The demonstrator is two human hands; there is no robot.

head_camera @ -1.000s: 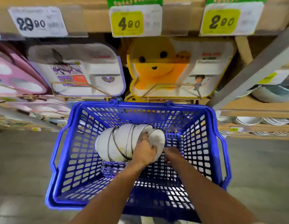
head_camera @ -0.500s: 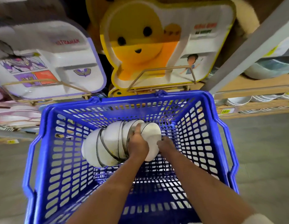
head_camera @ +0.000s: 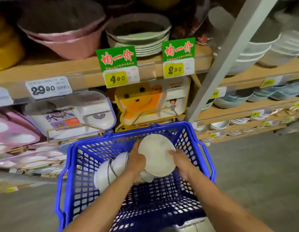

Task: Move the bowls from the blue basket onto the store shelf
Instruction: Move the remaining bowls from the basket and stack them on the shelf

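Under the store shelf [head_camera: 78, 69], left hand [head_camera: 136, 162] and right hand [head_camera: 180, 162], fingers curled at nine and three o'clock, have lifted one bowl [head_camera: 156, 154] off the stack [head_camera: 110, 171] in the blue basket [head_camera: 75, 164], ready for shelving.

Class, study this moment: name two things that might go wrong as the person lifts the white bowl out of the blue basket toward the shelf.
1. The white bowl is gripped only at its edges by the left hand and right hand. It might slip onto the stacked bowls lying sideways in the blue basket and chip them.
2. The green price sign hangs from the shelf edge above, so the rising bowl may knock it.
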